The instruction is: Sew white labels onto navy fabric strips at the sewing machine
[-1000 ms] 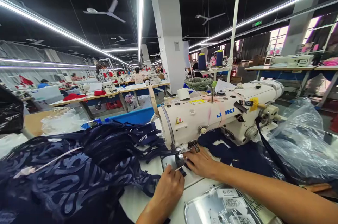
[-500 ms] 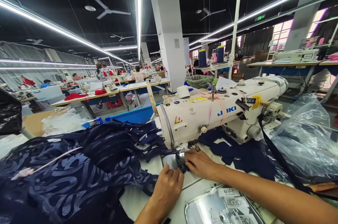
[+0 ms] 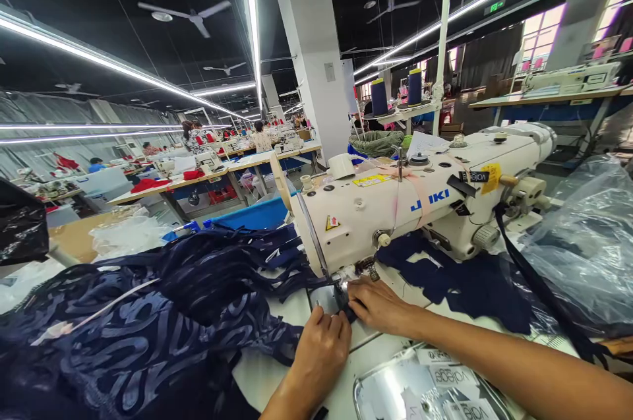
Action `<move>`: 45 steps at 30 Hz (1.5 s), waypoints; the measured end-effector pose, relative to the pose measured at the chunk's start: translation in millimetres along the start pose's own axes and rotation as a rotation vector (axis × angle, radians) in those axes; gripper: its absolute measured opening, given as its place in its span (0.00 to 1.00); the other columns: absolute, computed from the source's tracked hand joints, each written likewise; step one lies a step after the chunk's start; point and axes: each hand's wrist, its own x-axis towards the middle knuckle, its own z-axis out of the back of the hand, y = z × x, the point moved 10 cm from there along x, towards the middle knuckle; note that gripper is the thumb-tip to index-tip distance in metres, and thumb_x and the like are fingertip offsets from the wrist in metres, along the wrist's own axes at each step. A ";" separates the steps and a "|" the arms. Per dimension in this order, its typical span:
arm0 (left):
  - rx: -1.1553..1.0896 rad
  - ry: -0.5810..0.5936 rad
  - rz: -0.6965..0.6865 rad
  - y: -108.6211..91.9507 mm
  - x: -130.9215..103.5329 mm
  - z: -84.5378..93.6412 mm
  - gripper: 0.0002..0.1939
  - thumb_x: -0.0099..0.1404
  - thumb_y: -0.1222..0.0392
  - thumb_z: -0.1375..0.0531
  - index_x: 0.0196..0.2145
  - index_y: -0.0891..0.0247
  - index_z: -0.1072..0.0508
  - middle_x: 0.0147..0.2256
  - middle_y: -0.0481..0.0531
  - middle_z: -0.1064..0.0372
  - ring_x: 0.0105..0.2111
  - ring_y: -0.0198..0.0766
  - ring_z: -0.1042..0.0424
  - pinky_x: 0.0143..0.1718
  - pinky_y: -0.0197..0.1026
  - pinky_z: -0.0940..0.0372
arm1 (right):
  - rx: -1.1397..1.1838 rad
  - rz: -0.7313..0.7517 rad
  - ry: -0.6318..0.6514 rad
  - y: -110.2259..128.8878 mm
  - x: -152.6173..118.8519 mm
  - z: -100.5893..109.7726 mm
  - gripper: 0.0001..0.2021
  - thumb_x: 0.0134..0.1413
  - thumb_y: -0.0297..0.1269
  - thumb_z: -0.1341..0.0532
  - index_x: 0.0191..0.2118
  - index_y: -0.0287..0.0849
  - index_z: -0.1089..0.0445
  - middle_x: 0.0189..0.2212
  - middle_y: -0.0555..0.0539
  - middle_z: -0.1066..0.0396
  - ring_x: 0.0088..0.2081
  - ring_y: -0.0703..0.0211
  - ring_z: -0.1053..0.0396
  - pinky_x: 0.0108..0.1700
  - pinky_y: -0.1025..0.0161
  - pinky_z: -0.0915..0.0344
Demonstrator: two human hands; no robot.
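Observation:
A white sewing machine (image 3: pixel 366 209) stands in front of me. My left hand (image 3: pixel 324 344) is closed at the near edge of the metal needle plate (image 3: pixel 322 298), its fingers pinched on a narrow dark strip. Close beside the needle area, my right hand (image 3: pixel 378 304) has its fingertips pressed on the dark strip (image 3: pixel 341 295), which runs between both hands. Dark blue patterned fabric (image 3: pixel 138 334) is heaped left of my left hand. Navy cut pieces (image 3: pixel 459 285) lie behind my right forearm. The strip's far end under the needle is hidden.
A metal tray (image 3: pixel 368 393) with printed labels sits below my right forearm. Clear plastic bags (image 3: pixel 583 235) are at the right, and a black bag (image 3: pixel 22 222) at the left. Two thread cones (image 3: pixel 379 97) stand behind the machine. People work at distant tables.
The camera view has shifted a little, so the machine and tray appear slightly displaced. Both hands stay beside the needle plate, with almost the same finger pose.

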 end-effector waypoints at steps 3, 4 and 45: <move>0.010 0.002 -0.010 -1.9 -0.3 -0.9 0.14 0.60 0.76 0.56 0.31 0.72 0.31 0.19 0.50 0.38 0.19 0.36 0.38 0.27 0.42 0.45 | -0.024 -0.005 -0.011 0.6 -0.4 0.8 0.06 0.53 0.27 0.49 0.30 0.39 0.35 0.29 0.46 0.31 0.33 0.58 0.35 0.32 0.64 0.46; 0.013 0.004 -0.006 -1.8 -0.3 -1.3 0.14 0.59 0.76 0.56 0.31 0.72 0.31 0.19 0.50 0.38 0.19 0.36 0.38 0.27 0.42 0.45 | -0.029 0.003 -0.017 1.7 -0.4 1.2 0.06 0.53 0.27 0.49 0.30 0.39 0.35 0.30 0.46 0.31 0.33 0.58 0.35 0.32 0.65 0.46; -0.371 0.015 0.252 10.8 2.7 -19.2 0.16 0.53 0.79 0.53 0.31 0.64 0.32 0.35 0.54 0.28 0.35 0.38 0.29 0.42 0.42 0.35 | -0.317 0.510 0.003 19.8 -17.4 2.0 0.19 0.49 0.20 0.51 0.48 0.33 0.35 0.48 0.39 0.35 0.44 0.55 0.34 0.44 0.62 0.37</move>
